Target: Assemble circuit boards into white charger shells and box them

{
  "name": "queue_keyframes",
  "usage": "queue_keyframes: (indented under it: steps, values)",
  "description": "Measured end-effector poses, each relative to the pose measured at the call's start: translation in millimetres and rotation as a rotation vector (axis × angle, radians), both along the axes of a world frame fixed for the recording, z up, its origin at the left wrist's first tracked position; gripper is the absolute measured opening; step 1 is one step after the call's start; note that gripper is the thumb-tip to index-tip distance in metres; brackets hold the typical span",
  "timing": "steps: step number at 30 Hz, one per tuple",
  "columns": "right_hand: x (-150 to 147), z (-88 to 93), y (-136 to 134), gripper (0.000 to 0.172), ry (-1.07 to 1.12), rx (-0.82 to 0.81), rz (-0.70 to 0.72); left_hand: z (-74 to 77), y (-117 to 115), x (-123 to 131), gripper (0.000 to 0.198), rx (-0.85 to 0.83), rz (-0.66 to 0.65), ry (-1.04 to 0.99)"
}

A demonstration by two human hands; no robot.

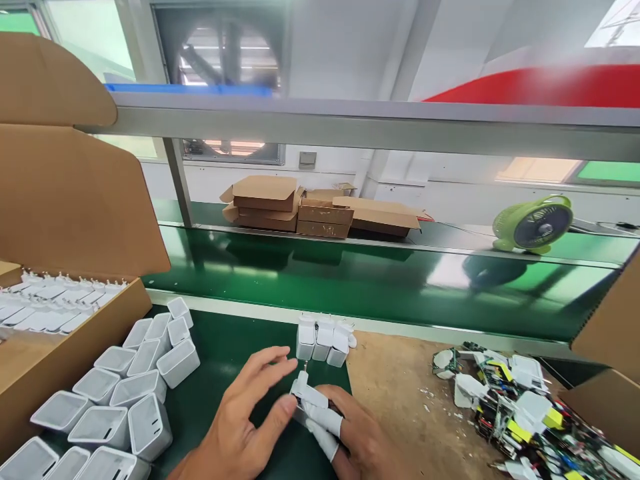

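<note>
My right hand (363, 433), with white coverings on some of its fingers, is closed on a small white plastic part (311, 395). A thin tip sticks up from that part's far end. My left hand (253, 410) is beside it on the left, fingers apart, its thumb tip close to the part; whether they touch I cannot tell. Just beyond both hands stands a small group of white plastic units (324, 341). To the left, several hollow white housings (143, 387) lie in rows on the dark green work surface (220, 340).
An open cardboard box (100, 327) at left holds rows of white parts. On the right, a pile of circuit boards and white pieces (525, 407) lies on a brown board (400, 393). Behind run a green belt (320, 273), flattened cartons (325, 217) and a green fan (535, 223).
</note>
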State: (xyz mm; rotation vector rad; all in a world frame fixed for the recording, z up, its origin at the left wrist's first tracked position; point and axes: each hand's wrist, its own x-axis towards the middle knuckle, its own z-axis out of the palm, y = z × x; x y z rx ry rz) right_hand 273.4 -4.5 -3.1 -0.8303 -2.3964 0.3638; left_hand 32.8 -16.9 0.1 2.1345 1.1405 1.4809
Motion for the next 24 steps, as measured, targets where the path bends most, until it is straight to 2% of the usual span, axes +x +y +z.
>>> queue_keyframes:
  steps: [3,5,11,15,19,24]
  values:
    - [-2,-5.2,0,0.057,0.002,-0.061,0.011,-2.8,-3,2,0.045,0.057,-0.099,0.132]
    - [-2,-9.4,1,0.056,-0.017,-0.079,0.002,-7.4,-4,2,0.046,0.026,-0.11,0.158]
    - [1,-18.4,2,0.068,-0.053,-0.036,-0.012,-18.9,-4,3,0.044,-0.028,-0.119,0.149]
    - [0,-14.4,2,0.063,-0.085,-0.104,0.001,-22.4,-4,5,0.056,-0.013,-0.123,0.136]
    - [3,-6.1,-1,0.063,-0.12,-0.109,-0.052,-24.1,-5,5,0.07,-0.034,-0.059,0.119]
    - [4,-4.0,-3,0.064,-0.037,-0.107,-0.037,-20.7,-5,6,0.061,0.045,-0.096,0.157]
